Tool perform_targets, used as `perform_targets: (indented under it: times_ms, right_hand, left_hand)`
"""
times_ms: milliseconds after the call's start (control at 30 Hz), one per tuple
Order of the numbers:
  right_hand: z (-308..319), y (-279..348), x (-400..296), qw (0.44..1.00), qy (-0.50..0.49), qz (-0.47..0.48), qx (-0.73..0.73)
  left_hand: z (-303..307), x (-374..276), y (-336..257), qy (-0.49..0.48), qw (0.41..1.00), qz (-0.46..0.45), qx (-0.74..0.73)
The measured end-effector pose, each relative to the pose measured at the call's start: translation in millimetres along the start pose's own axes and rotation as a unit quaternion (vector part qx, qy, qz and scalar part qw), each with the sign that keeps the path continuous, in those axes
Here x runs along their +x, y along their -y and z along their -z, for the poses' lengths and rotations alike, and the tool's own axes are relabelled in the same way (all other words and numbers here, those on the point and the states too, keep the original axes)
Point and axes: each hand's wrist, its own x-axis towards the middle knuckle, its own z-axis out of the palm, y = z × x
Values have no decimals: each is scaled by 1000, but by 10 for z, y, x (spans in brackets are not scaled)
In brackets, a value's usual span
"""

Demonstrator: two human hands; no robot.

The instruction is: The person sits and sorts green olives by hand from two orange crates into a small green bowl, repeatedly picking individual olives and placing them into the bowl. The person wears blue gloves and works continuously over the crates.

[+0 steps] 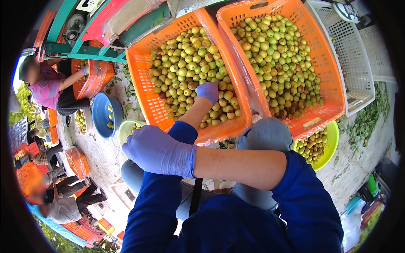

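My arms are crossed, and both hands wear purple gloves. My left hand (208, 92) touches the small round green-brown fruits (186, 68) in the left orange plastic crate (139, 72); its fingertips are hidden. Crossing above my left forearm, my right hand (159, 151) is curled beside and over the edge of a pale green bowl (127, 128) with some fruits inside. Its fingers and palm face away, so whether it holds anything cannot be seen. To the right, a second orange crate (329, 69) holds many more fruits, with clear plastic film along its rim.
A lime-green basin (333, 144) of fruits stands near my knee. White crates (357, 63) are at the right. At the left are a blue basin (98, 115) and a person (47, 82) reaching into another orange crate (104, 76). Green metal framing (85, 52) stands above. Leaves litter the floor.
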Motion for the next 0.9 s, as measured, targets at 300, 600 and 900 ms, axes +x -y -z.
perform_targets:
  times_ms: [300,600,900]
  right_hand:
    - [15,2,-11,999,-23,12,29]
    - [-33,15,3,998,-9,-3,61]
    - [-67,13,-14,999,16,-19,42]
  left_hand:
    - [54,27,292,-236,968,71,-39]
    - [-27,90,277,-277,944,134,-116]
    - [78,58,274,-186,972,110,-93]
